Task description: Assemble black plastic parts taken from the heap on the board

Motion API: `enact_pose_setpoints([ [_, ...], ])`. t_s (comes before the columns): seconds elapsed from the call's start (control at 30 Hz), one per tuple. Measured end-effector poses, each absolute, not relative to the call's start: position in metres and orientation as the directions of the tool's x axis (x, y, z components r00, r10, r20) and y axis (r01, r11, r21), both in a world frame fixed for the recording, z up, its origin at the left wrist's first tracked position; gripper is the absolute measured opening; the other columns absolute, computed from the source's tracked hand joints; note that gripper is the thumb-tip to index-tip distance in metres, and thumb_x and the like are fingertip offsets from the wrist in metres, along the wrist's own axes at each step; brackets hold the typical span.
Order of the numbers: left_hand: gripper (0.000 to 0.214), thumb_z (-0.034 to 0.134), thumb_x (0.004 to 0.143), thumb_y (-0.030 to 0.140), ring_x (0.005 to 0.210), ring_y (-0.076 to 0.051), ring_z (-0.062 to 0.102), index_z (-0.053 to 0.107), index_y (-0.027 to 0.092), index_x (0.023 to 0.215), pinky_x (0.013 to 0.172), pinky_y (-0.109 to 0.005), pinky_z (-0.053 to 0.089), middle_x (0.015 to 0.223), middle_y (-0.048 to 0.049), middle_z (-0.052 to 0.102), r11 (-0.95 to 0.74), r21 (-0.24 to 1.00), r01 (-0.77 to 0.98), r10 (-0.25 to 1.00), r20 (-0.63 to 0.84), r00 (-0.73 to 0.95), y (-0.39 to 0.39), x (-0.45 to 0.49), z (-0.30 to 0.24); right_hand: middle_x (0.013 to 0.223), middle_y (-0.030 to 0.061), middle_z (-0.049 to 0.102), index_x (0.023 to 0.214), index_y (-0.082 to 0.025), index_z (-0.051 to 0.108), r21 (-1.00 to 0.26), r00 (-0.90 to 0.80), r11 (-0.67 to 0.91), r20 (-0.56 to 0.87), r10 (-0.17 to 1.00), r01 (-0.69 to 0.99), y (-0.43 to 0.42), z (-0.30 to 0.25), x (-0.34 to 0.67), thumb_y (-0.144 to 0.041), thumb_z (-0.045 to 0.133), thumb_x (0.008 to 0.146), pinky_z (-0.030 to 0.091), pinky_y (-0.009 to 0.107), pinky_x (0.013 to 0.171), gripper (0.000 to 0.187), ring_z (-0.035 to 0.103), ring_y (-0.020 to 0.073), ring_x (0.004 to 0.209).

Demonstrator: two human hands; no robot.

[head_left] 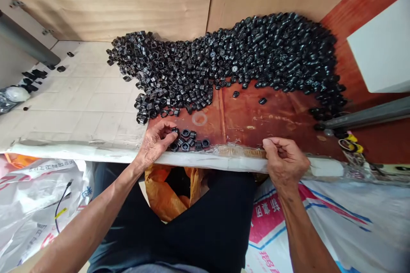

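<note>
A big heap of small black plastic rings and caps [230, 57] lies across the back of the table. Near the front edge sits a small cluster of several black rings [192, 141]. My left hand [156, 141] rests beside that cluster, its fingertips pinched on one black ring [175, 130]. My right hand [284, 158] lies at the table's front edge, to the right of the cluster, fingers curled inward; what they hold, if anything, is hidden.
The table [250, 115] has a red-brown board on the right and pale tiles [83, 98] on the left. An orange bag [166, 196] hangs under the edge between my knees. Woven sacks [336, 226] lie on both sides. A grey metal bar [368, 115] crosses at right.
</note>
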State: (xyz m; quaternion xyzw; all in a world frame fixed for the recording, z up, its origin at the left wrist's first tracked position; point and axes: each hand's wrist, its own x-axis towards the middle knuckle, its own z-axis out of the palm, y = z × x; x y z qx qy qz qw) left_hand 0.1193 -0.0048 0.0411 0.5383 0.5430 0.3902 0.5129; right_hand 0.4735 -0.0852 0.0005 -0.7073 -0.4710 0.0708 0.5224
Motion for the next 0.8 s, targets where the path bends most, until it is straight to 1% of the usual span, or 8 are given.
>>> enact_pose_setpoints([
  [0.23, 0.027, 0.079, 0.082, 0.032, 0.074, -0.013, 0.060, 0.073, 0.019, 0.105, 0.065, -0.022, 0.048, 0.083, -0.0002, 0.066, 0.147, 0.974, 0.172, 0.976, -0.171, 0.137, -0.004, 0.112, 0.036, 0.073, 0.0013, 0.070, 0.087, -0.017, 0.074, -0.823, 0.585, -0.097, 0.310, 0.750, 0.560, -0.080, 0.007, 0.465, -0.046, 0.077, 0.084, 0.050, 0.028, 0.063, 0.030, 0.061, 0.0156, 0.061],
  [0.37, 0.030, 0.080, 0.082, 0.037, 0.076, -0.015, 0.065, 0.072, 0.021, 0.106, 0.069, -0.024, 0.052, 0.087, -0.0014, 0.070, 0.166, 0.978, 0.128, 0.974, -0.183, 0.133, -0.003, 0.111, 0.036, 0.083, 0.0034, 0.072, 0.090, -0.019, 0.073, -0.891, 0.577, 0.011, 0.302, 0.759, 0.453, -0.066, 0.039, 0.436, -0.042, 0.076, 0.087, 0.052, 0.027, 0.060, 0.024, 0.063, 0.0156, 0.064],
  [0.43, 0.032, 0.081, 0.081, 0.039, 0.079, -0.016, 0.068, 0.072, 0.022, 0.106, 0.072, -0.026, 0.056, 0.090, -0.0022, 0.073, 0.177, 0.980, 0.094, 0.971, -0.189, 0.146, -0.004, 0.110, 0.036, 0.091, 0.0045, 0.074, 0.096, -0.021, 0.074, -0.908, 0.371, 0.098, 0.263, 0.891, 0.407, -0.052, 0.060, 0.410, -0.037, 0.072, 0.092, 0.055, 0.028, 0.062, 0.016, 0.067, 0.0166, 0.068],
  [0.5, 0.034, 0.082, 0.080, 0.043, 0.080, -0.018, 0.071, 0.071, 0.022, 0.104, 0.073, -0.028, 0.059, 0.091, -0.0027, 0.075, 0.185, 0.980, 0.072, 0.969, -0.195, 0.154, -0.004, 0.109, 0.035, 0.095, 0.0057, 0.074, 0.101, -0.022, 0.075, -0.904, 0.042, 0.186, 0.218, 0.975, 0.384, -0.034, 0.075, 0.380, -0.030, 0.069, 0.095, 0.059, 0.030, 0.071, 0.012, 0.071, 0.0192, 0.079],
  [0.57, 0.036, 0.081, 0.080, 0.048, 0.080, -0.020, 0.074, 0.070, 0.023, 0.104, 0.074, -0.031, 0.062, 0.089, -0.0032, 0.077, 0.183, 0.982, 0.054, 0.969, -0.189, 0.160, -0.005, 0.108, 0.035, 0.099, 0.0065, 0.074, 0.107, -0.022, 0.074, -0.873, -0.226, 0.285, 0.209, 0.952, 0.396, -0.016, 0.080, 0.351, -0.024, 0.064, 0.096, 0.059, 0.029, 0.073, 0.015, 0.070, 0.0181, 0.079],
  [0.63, 0.037, 0.079, 0.082, 0.052, 0.084, -0.022, 0.076, 0.070, 0.024, 0.105, 0.078, -0.035, 0.064, 0.092, -0.0044, 0.079, 0.160, 0.987, 0.033, 0.972, -0.163, 0.171, -0.005, 0.106, 0.036, 0.104, 0.0075, 0.074, 0.117, -0.021, 0.071, -0.819, -0.405, 0.414, 0.247, 0.880, 0.398, -0.002, 0.075, 0.328, -0.020, 0.061, 0.098, 0.058, 0.031, 0.081, 0.021, 0.070, 0.0188, 0.086],
  [0.7, 0.036, 0.077, 0.084, 0.054, 0.088, -0.024, 0.077, 0.071, 0.025, 0.104, 0.082, -0.038, 0.066, 0.096, -0.0050, 0.080, 0.122, 0.992, 0.028, 0.979, -0.125, 0.161, -0.005, 0.104, 0.035, 0.103, 0.0079, 0.074, 0.116, -0.020, 0.069, -0.779, -0.443, 0.491, 0.309, 0.842, 0.390, 0.007, 0.067, 0.314, -0.017, 0.055, 0.101, 0.057, 0.030, 0.082, 0.020, 0.070, 0.0190, 0.087],
  [0.8, 0.031, 0.079, 0.084, 0.051, 0.092, -0.024, 0.076, 0.073, 0.026, 0.101, 0.085, -0.038, 0.066, 0.099, -0.0045, 0.079, 0.073, 0.997, 0.033, 0.991, -0.076, 0.112, -0.006, 0.101, 0.034, 0.095, 0.0062, 0.071, 0.106, -0.021, 0.067, -0.766, -0.426, 0.496, 0.320, 0.846, 0.409, 0.012, 0.061, 0.303, -0.014, 0.052, 0.099, 0.053, 0.028, 0.075, 0.018, 0.067, 0.0179, 0.080],
])
